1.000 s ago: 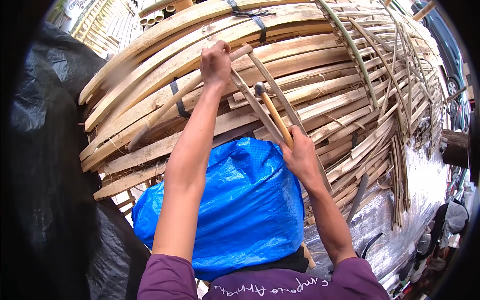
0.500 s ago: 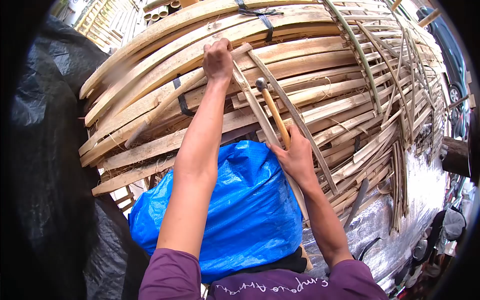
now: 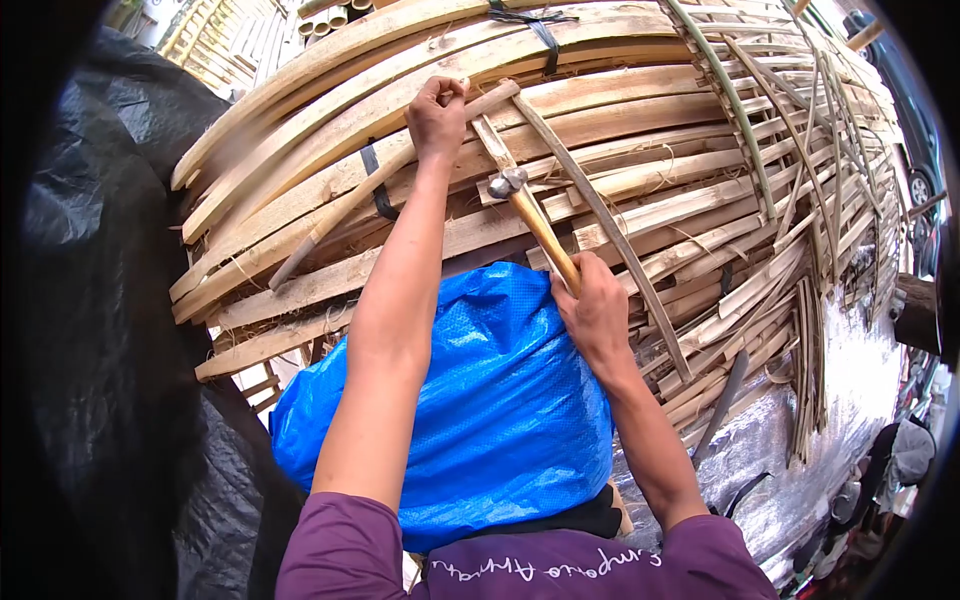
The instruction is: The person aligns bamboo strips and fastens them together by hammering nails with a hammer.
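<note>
My right hand (image 3: 596, 315) is wrapped round the yellow handle of a hammer (image 3: 546, 238), whose metal head points away from me. The hammer head lies over a flat wooden strip (image 3: 492, 142). Farther up, my left hand (image 3: 438, 120) has its fingertips pinched together just above a round wooden stick (image 3: 340, 212); whatever is in the pinch is too small to make out. A second strip (image 3: 605, 225) meets the stick's far end and slants down to the right. Below my arms lies a blue plastic sheet (image 3: 510, 400), covering part of the first strip.
Long sawn wood pieces (image 3: 600, 98) are stacked ahead, some bound with black ties (image 3: 378, 180). Thin split strips (image 3: 800, 130) lie across the stack at right. Dark sheeting (image 3: 90, 320) hangs at left, and silvery sheeting (image 3: 850, 370) lies at right.
The hammer head has swung down and left, from beside the first strip to over it. My left hand stays by the stick, its fingertips still together. The view has shifted slightly.
</note>
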Tool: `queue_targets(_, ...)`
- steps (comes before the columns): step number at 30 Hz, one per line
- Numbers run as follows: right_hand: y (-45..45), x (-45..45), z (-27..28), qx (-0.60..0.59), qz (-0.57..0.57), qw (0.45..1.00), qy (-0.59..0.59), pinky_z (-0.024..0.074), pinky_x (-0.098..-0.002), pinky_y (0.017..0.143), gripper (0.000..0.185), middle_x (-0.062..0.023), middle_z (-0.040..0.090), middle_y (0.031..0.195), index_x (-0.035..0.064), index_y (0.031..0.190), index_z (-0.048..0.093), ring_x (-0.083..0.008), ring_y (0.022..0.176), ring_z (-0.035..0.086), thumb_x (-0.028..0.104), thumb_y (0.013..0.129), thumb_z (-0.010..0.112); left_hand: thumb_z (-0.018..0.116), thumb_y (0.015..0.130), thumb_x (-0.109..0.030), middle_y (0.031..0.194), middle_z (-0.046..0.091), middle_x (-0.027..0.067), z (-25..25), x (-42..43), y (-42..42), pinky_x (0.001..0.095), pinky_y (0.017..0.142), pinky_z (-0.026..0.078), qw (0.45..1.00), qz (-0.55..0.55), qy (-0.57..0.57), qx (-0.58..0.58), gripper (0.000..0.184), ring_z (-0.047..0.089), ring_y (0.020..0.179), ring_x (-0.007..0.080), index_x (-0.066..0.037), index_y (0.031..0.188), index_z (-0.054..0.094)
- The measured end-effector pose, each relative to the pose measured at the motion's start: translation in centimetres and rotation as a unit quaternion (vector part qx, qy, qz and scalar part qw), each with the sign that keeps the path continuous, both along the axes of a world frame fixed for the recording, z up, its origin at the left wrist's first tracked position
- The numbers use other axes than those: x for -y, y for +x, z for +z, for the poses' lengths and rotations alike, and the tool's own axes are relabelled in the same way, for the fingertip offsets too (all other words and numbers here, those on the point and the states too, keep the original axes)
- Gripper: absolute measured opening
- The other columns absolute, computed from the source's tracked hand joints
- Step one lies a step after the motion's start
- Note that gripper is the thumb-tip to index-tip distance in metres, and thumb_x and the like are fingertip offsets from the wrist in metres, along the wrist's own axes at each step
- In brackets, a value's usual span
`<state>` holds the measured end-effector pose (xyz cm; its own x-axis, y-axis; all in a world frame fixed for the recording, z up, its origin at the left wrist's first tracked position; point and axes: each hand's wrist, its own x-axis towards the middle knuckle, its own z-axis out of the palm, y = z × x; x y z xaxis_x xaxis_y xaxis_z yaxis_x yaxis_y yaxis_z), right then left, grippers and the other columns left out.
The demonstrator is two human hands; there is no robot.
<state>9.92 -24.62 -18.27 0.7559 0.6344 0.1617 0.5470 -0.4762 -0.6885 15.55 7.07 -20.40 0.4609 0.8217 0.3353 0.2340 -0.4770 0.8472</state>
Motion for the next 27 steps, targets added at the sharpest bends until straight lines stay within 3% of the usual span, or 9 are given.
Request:
queue_targets(3,0.2,0.5,-0.1,0.05,0.01,0.999,-0.019,0.0526,-0.0522,0.063,0.022,-0.0202,0.062,0.092,0.0023,0.101,0.054,-0.0443,0.078,0.065,0.015,0.09,0.069,0.078,0.089,-0.011,0.086,0.074,0.0038,-0.2,-0.9,-1.1,0.023,0.071,0.052,0.986,-0.116,-0.027,0.117,0.013,0.066,0.079,0.0075,-0.005,0.091,0.066)
queue_targets(7,1.0,0.7,-0.5,0.066,0.015,0.996,-0.058,0.0531,-0.0518,0.062,0.027,-0.0187,0.062,0.091,0.0022,0.1,0.053,-0.0436,0.073,0.065,0.019,0.089,0.071,0.077,0.089,-0.011,0.089,0.074,0.0052,0.5,0.0,-1.1,0.024,0.074,0.054,0.993,-0.101,-0.014,0.052,0.014,0.067,0.079,0.0079,-0.005,0.095,0.066)
queue_targets(12,1.3,0.6,-0.2,0.053,0.002,0.993,-0.107,0.0523,-0.0501,0.066,0.027,-0.0194,0.065,0.091,0.003,0.097,0.056,-0.042,0.078,0.066,0.021,0.088,0.073,0.077,0.089,-0.014,0.086,0.074,0.0031,0.4,0.5,-1.3,0.0252,0.072,0.053,0.991,-0.119,0.059,-0.011,0.016,0.068,0.078,0.0088,-0.006,0.099,0.068)
queue_targets(16,1.7,1.4,-1.3,0.09,0.041,0.989,-0.106,0.0542,-0.0482,0.061,0.032,-0.0161,0.063,0.089,0.0038,0.1,0.054,-0.04,0.071,0.067,0.02,0.083,0.076,0.077,0.089,-0.013,0.085,0.073,0.0026,0.2,0.1,-1.2,0.0254,0.072,0.054,0.992,-0.122,0.032,0.013,0.014,0.068,0.079,0.0092,-0.007,0.098,0.068)
queue_targets(27,1.7,1.3,-1.5,0.071,0.029,0.993,-0.086,0.0544,-0.0489,0.063,0.03,-0.017,0.065,0.09,0.0039,0.099,0.054,-0.0406,0.073,0.067,0.016,0.082,0.075,0.077,0.089,-0.011,0.091,0.074,0.0053,-0.2,0.0,-1.4,0.0257,0.076,0.055,0.989,-0.141,0.012,0.042,0.015,0.07,0.084,0.0112,-0.005,0.098,0.067)
